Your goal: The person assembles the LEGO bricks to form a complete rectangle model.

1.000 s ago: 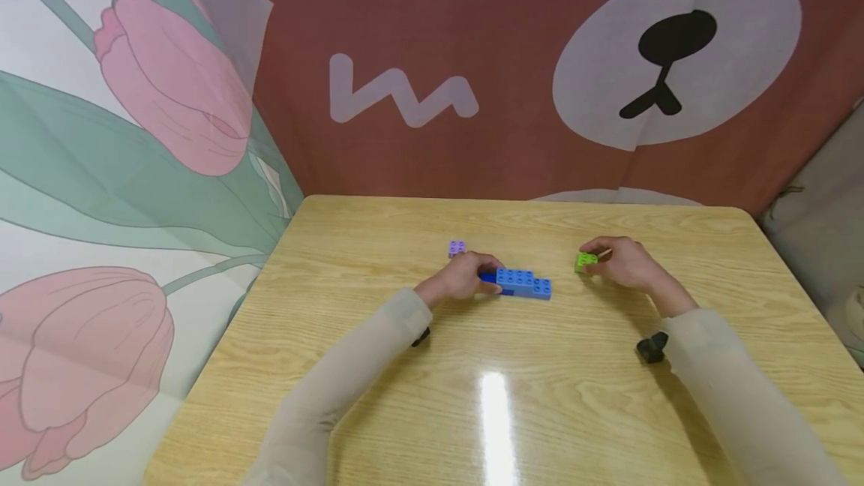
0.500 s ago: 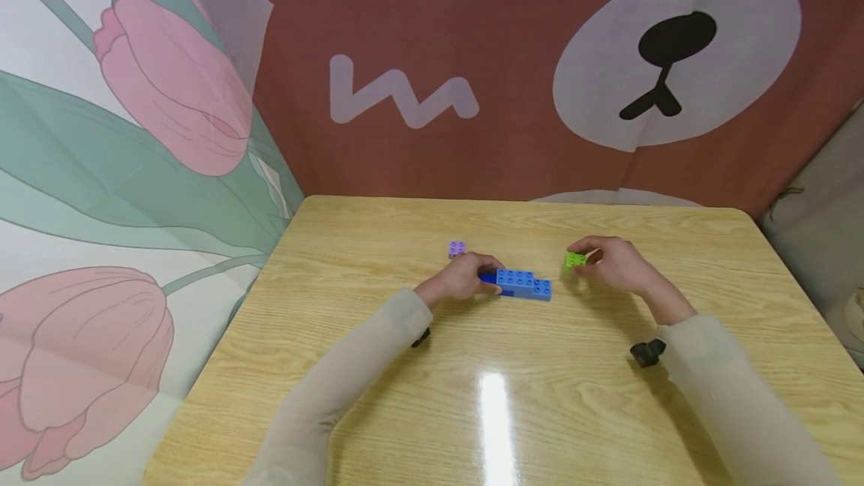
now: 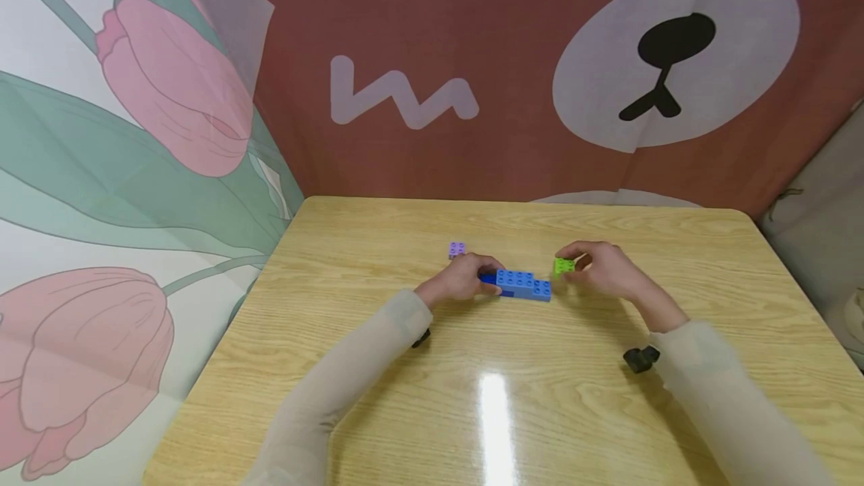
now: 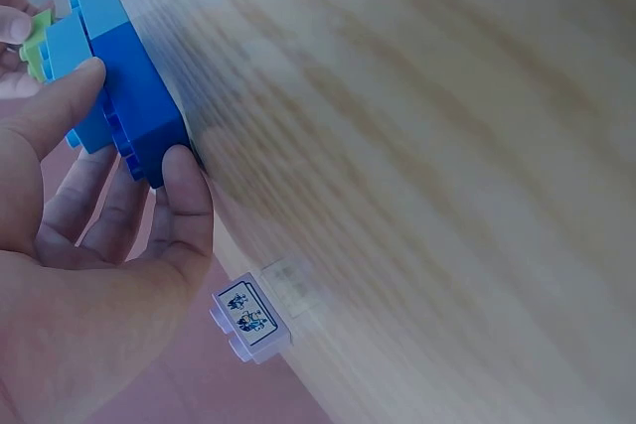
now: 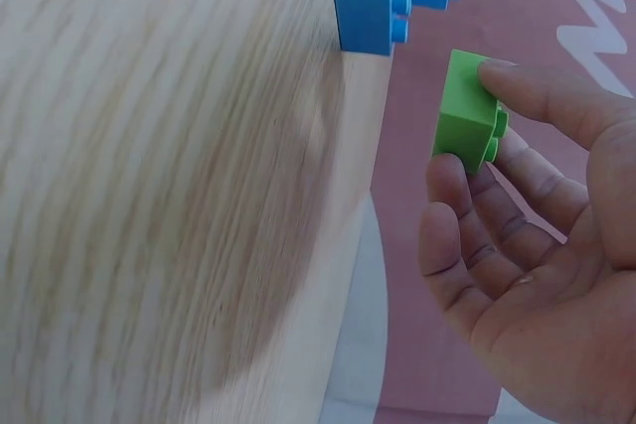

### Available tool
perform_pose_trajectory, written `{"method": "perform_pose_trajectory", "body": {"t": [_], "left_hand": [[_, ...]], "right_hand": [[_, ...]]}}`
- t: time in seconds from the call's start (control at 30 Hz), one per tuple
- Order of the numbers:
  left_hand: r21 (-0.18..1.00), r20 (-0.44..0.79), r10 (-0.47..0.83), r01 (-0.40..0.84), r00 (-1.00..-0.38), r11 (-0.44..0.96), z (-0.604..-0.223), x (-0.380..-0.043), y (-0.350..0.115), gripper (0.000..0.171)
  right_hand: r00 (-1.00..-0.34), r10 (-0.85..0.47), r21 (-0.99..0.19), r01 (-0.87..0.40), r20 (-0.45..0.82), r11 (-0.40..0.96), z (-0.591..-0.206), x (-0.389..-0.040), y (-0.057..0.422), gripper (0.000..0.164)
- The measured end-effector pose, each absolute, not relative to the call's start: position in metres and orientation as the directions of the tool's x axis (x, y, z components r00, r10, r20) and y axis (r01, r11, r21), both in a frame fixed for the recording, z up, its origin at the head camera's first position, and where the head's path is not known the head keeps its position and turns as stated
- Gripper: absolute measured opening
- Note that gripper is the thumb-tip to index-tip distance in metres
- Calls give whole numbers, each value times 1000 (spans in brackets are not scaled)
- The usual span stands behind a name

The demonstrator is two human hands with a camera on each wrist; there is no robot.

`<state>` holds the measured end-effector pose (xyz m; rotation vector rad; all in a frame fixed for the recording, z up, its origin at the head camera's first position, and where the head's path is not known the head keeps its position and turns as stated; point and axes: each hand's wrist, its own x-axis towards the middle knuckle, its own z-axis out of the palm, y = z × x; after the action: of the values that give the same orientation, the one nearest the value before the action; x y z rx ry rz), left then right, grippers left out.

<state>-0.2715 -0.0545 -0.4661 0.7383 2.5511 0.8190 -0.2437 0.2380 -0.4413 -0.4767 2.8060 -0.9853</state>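
Note:
A stepped stack of toy building bricks [image 3: 523, 285], light blue over and beside dark blue, lies on the table. My left hand [image 3: 464, 276] grips its left end; in the left wrist view the thumb lies on the light blue upper brick and fingers curl round the dark blue brick [image 4: 139, 96]. My right hand [image 3: 601, 268] pinches a small green building brick [image 5: 467, 111] between thumb and fingers, studs facing the palm in the right wrist view. That brick is held off the table, just right of the stack's lower step.
A small purple brick [image 3: 457, 249] stands on the wooden table [image 3: 378, 246] behind the left hand; in the left wrist view this brick [image 4: 250, 317] bears a printed picture. A cloth with a bear print [image 3: 418, 163] hangs behind the table's far edge.
My right hand has carried the green brick leftward, close to the right end of the blue stack. The left hand and the stack have stayed in place.

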Motion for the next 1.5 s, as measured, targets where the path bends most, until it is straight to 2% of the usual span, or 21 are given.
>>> {"method": "perform_pose_trajectory", "body": {"t": [1.5], "left_hand": [[623,-169,576,367,-800,691,-467,-274,-53,37]], "right_hand": [[-924,-371,-650,-226,-93,725,-458,-241,207,38]]}}
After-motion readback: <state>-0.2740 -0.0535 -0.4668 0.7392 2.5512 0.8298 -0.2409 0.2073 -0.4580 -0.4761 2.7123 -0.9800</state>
